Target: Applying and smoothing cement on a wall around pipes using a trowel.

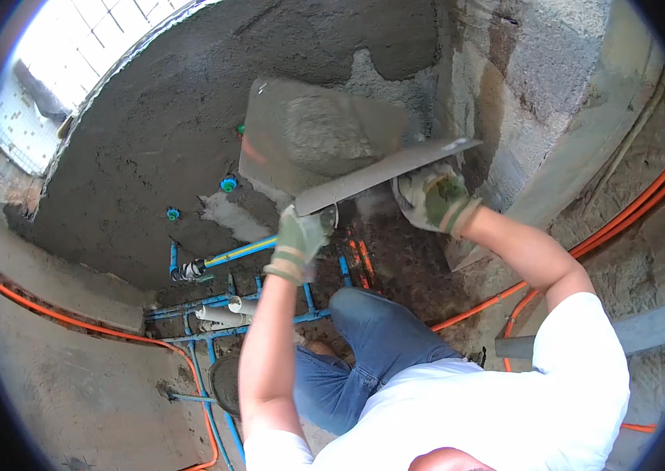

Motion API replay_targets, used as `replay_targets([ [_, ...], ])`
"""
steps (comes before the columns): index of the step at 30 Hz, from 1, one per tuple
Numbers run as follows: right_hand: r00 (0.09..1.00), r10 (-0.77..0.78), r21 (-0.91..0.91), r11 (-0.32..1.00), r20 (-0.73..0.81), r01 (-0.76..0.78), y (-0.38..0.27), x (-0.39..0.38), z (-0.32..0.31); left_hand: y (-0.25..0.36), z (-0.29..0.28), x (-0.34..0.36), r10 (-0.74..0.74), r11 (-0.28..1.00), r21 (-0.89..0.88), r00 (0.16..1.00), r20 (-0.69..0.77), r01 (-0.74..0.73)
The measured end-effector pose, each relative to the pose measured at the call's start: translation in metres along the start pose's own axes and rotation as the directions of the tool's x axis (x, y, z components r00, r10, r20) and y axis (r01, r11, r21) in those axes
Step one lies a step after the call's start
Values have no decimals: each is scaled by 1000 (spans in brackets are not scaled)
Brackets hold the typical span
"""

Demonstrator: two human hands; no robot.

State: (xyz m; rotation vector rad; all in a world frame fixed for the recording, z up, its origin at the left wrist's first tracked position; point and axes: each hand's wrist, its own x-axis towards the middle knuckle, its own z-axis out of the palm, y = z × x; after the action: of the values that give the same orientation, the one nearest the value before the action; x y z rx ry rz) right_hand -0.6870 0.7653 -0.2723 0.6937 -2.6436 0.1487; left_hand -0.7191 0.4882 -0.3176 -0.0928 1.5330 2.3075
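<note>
My gloved left hand (305, 239) is closed around a metal handle at the left end of a long grey steel blade (372, 171); which tool that handle belongs to is unclear. My gloved right hand (434, 200) grips the blade's handle under its right half. Just beyond the blade, a pale rectangular board (270, 125) carries a smeared heap of wet mortar (325, 133), partly blurred against the grey plastered wall (183, 102). Blue pipe fittings (229, 184) protrude from that wall left of the board.
Blue pipes (242, 250) and white pipe stubs (219, 314) run along the rough floor by my bent knee. Orange conduits (631, 212) curve along both sides. A dark mortar container (225, 385) sits left of my leg. A concrete wall edge (537, 180) rises at the right.
</note>
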Motion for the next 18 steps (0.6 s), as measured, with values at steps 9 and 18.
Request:
replay_targets([
  [9,928,44,-86,993,-370,-82,52,62,63,25,-48,-82,290,776,620,937,-194,-111],
  [18,982,182,67,981,-43,-179,89,126,43,14,-59,-120,170,960,272,905,-390,-63],
])
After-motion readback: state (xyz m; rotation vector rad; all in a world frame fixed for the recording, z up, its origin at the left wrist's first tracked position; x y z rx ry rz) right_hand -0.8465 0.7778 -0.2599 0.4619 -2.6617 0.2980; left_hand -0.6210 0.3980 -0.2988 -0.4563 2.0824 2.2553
